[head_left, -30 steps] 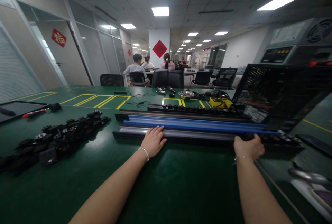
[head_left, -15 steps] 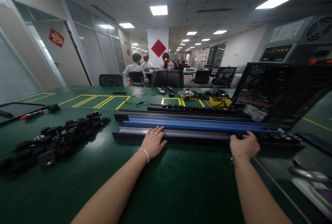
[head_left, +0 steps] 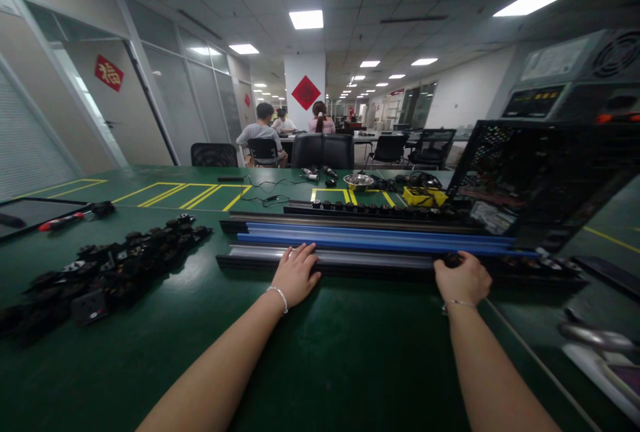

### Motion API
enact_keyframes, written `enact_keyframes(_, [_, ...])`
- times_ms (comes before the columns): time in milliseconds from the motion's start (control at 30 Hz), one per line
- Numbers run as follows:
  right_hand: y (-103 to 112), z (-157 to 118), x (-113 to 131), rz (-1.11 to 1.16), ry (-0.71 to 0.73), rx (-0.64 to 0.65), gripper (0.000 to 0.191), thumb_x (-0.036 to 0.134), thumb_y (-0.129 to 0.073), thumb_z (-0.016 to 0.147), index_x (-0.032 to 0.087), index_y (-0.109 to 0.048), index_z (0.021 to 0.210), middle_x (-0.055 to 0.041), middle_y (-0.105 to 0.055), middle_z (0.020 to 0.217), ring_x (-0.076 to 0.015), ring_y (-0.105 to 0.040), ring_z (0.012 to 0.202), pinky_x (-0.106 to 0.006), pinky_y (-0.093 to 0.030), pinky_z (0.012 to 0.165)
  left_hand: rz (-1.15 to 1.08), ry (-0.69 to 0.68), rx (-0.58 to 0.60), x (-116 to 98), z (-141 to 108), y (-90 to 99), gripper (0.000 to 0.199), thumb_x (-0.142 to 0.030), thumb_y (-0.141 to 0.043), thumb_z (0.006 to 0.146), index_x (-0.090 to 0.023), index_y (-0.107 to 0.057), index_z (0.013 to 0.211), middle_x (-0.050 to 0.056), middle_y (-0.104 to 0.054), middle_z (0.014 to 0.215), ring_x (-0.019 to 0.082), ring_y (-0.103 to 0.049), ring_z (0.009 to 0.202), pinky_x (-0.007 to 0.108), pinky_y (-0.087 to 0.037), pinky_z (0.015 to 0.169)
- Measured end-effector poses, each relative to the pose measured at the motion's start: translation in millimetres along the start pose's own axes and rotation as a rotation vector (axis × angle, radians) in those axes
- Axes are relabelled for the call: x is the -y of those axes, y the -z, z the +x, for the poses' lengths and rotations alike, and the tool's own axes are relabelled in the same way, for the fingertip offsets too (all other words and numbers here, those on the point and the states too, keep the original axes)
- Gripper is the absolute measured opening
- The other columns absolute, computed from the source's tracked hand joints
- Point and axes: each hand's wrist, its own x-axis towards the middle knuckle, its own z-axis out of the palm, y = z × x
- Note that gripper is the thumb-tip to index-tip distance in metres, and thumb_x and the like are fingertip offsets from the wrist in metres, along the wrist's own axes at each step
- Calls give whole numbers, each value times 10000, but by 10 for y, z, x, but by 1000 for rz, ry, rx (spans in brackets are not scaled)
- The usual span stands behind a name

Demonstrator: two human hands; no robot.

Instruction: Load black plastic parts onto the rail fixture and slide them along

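A long black rail with a shiny grey channel (head_left: 370,257) lies crosswise on the green table in front of me. My left hand (head_left: 296,277) rests on its left part, fingers stretched over the channel and thumb along the near side. At the rail's right part, my right hand (head_left: 464,279) pinches a small black module (head_left: 453,259) at the channel; the fingers hide most of it. Right of that hand, several dark modules (head_left: 543,263) sit along the rail. Just behind lie a blue rail (head_left: 375,237) and another dark rail (head_left: 350,221).
A heap of black modules (head_left: 115,265) covers the table's left side, near a red-handled screwdriver (head_left: 63,221). An open computer case (head_left: 545,179) stands at the right. Farther back are a metal bowl (head_left: 359,182) and a yellow box (head_left: 425,197). People sit in the background.
My right hand has shifted slightly left along the rail, with the small black module in its fingers. My left hand has stayed in place.
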Motion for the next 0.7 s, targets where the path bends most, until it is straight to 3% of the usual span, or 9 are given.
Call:
enact_keyframes(233, [-5,-37,30,9,43,10,390,351,-538,616,194,-542,974,-83,-560,888,-274,-495,873,-450,-354,823,-7,8,-11,-13,3,1,300,-378,-445,822,-270,-538,1085,16,-400,1383,207,-309,1290,463,-191,1084])
enact_keyframes(500, [-7,-83,80,18,44,62,348,366,-514,638,215,-499,952,-61,-550,945,-269,-491,915,-561,-265,878,-3,5,-19,-9,6,-19,300,-380,-444,820,-270,-539,1083,19,-407,1378,215,-313,1288,463,-203,1080])
enact_keyframes(700, [-7,-104,122,7,54,54,335,342,-512,644,214,-480,952,-57,-538,934,-258,-502,891,-576,-250,887,-2,7,-16,-11,4,-17,293,-373,-454,815,-269,-537,1077,20,-404,1379,218,-316,1286,467,-209,1076])
